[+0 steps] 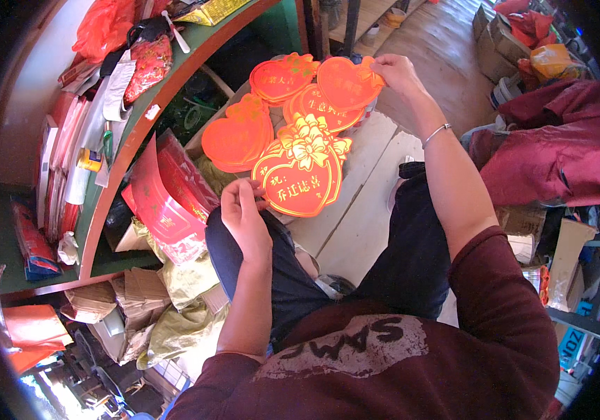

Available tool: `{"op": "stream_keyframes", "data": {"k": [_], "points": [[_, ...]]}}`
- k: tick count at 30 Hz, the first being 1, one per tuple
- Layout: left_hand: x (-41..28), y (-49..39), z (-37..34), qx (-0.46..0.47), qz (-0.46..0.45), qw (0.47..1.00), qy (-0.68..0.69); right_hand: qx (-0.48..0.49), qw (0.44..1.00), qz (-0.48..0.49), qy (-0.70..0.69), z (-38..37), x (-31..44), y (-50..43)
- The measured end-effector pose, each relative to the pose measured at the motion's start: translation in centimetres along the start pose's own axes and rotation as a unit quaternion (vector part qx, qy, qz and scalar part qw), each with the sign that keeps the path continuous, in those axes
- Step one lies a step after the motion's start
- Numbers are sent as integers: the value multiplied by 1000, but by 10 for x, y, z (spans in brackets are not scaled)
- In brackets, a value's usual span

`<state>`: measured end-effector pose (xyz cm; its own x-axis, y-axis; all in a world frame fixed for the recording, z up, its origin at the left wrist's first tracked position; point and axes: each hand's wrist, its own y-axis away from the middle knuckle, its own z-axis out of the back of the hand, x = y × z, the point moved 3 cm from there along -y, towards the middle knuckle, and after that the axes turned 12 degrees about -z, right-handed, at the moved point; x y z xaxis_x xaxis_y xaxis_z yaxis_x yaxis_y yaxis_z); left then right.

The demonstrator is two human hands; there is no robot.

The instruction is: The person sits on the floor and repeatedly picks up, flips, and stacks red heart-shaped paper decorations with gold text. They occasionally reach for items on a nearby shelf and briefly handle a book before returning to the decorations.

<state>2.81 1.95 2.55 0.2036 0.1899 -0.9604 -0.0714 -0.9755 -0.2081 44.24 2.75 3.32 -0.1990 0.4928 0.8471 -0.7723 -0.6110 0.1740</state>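
My right hand (397, 76) pinches a red heart-shaped paper card (349, 84) by the bow at its upper right edge. Under that card lies a pile of heart cards (326, 107) with gold writing. My left hand (244, 210) has its fingers half curled at the left edge of the nearest pile, red hearts with gold bows (300, 186); whether it grips a card I cannot tell. Two more piles lie beyond: plain-looking orange-red hearts (237, 139) at the left and hearts with green-gold bows (281, 79) at the back.
A curved green shelf with a brown edge (116, 157) holds red paper goods and a small yellow jar (90, 159) on the left. Red printed packets (174, 210) lean below it. Cardboard pieces (140, 299) lie lower left. Dark red cloth (551, 152) covers something at the right.
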Motion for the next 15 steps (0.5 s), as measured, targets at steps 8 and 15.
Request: {"op": "stream_keyframes", "data": {"k": [8,15], "points": [[28,52,6,-39,54,986,-150,161,986,42,7,-57,-13,1],[69,42,-26,-56,329,926,175,-42,889,238,389,-57,23,74]]}}
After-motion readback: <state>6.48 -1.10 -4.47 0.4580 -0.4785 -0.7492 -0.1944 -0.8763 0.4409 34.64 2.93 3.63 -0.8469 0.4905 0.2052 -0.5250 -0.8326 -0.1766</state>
